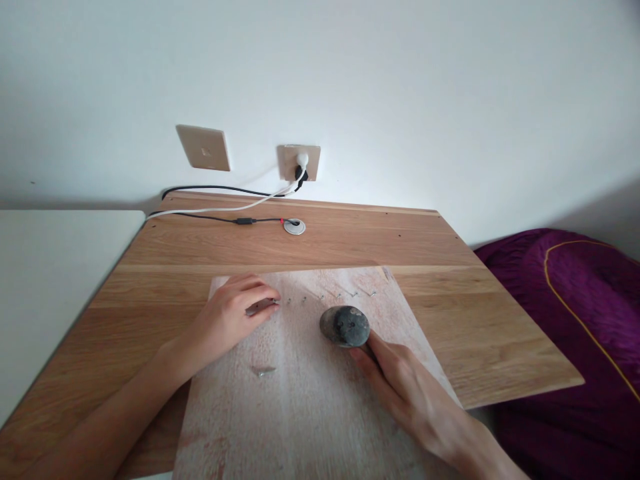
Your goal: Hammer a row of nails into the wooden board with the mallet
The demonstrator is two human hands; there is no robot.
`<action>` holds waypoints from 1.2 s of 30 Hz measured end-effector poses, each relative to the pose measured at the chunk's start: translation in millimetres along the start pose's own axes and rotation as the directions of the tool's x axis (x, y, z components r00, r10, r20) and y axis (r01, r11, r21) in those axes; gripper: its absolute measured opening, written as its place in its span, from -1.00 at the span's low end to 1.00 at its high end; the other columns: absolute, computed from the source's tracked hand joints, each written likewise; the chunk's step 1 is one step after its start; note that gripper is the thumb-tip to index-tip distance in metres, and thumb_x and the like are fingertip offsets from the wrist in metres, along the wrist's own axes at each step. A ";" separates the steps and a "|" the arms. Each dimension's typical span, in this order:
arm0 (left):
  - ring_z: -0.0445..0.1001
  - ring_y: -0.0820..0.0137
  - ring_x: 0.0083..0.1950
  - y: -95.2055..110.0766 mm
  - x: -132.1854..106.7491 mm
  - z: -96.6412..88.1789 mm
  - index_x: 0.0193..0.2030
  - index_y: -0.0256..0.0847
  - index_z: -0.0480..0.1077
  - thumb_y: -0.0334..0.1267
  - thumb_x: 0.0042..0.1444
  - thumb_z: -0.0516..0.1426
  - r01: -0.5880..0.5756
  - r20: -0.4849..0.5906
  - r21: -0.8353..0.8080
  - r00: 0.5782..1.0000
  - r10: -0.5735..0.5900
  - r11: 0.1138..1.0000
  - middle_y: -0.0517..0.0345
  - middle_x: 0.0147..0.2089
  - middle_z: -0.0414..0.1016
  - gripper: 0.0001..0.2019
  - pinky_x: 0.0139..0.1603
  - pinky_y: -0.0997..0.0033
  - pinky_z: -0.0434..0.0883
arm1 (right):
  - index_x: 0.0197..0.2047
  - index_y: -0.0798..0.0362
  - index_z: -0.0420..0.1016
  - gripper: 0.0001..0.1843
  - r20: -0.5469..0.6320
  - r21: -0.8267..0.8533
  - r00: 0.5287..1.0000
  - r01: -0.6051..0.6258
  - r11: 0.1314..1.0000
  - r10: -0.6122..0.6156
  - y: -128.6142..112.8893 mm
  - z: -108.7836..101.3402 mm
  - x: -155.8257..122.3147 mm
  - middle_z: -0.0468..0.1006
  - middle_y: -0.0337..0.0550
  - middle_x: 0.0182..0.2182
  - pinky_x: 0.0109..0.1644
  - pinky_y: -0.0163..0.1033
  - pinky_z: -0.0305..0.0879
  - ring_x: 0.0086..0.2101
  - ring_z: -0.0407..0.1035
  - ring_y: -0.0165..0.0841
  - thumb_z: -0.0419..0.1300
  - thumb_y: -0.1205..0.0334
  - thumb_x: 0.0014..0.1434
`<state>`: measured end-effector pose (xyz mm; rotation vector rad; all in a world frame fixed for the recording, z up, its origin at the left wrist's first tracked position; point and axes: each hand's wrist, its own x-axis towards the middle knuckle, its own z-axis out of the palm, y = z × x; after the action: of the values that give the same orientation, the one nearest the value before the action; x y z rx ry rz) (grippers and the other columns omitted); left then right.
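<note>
A pale whitewashed board (310,413) lies on the wooden table (310,243). Along its far edge stands a row of several small nails (340,294). My left hand (233,320) rests on the board at the row's left end, fingers pinched on a small nail (263,306). My right hand (400,380) lies low on the board, fingers closed on the near side of a dark grey rounded stone (345,325) that sits on the board just below the nails. A loose nail (263,371) lies on the board between my arms.
Two wall plates (204,147) sit above the table, one with plugs (300,163). Black and white cables (220,210) run along the table's back to a round metal grommet (294,227). A white surface (50,267) adjoins at left; purple bedding (575,320) at right.
</note>
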<state>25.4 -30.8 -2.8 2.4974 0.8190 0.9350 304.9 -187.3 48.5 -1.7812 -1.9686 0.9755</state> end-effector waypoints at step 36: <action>0.70 0.30 -0.04 4.0 1.8 0.6 0.15 -0.10 0.52 -0.58 0.13 0.27 0.237 0.002 -0.161 0.971 -0.240 0.958 0.16 -0.02 0.73 -0.53 -0.02 0.39 0.59 | -0.12 0.02 0.35 -0.74 0.049 -0.252 0.970 0.243 0.937 -0.238 -53.9 0.8 76.5 0.63 -0.09 -0.37 -0.31 -0.18 0.14 -0.39 0.52 -0.24 -0.08 0.18 0.59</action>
<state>28.4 -32.8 -0.4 2.1987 0.9842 0.9009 250.5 -113.6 67.6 -1.6034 -2.3467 0.6845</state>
